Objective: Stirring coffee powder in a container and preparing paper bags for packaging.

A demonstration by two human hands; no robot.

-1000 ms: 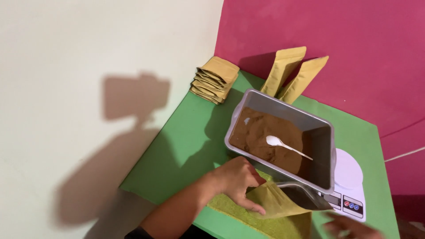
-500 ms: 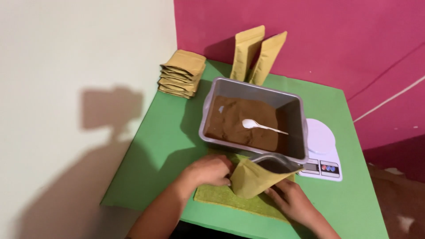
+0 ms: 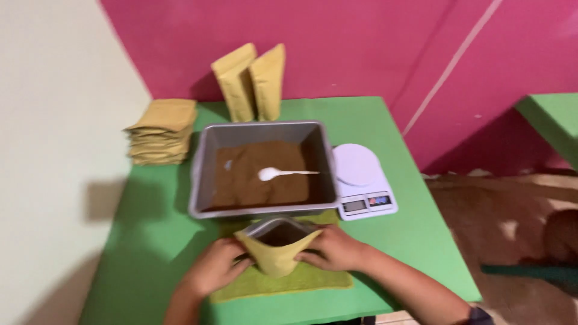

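Both hands now grip the open yellow pouch (image 3: 277, 253): left hand (image 3: 217, 271) joined by right hand (image 3: 334, 248), mouth spread near the tray (image 3: 201, 180) of brown powder.

pouch (image 3: 276, 256) | tan, upright, mouth open; on green cloth (image 3: 313, 280)

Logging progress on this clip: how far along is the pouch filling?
Done, by the look of it: two upright tan pouches stand against the pink wall. In hand: the left hand and right hand hold an open tan pouch over the green mat; contents can't be seen. Left: brown powder with a white spoon fills the grey metal tray; a stack of flat tan pouches waits.
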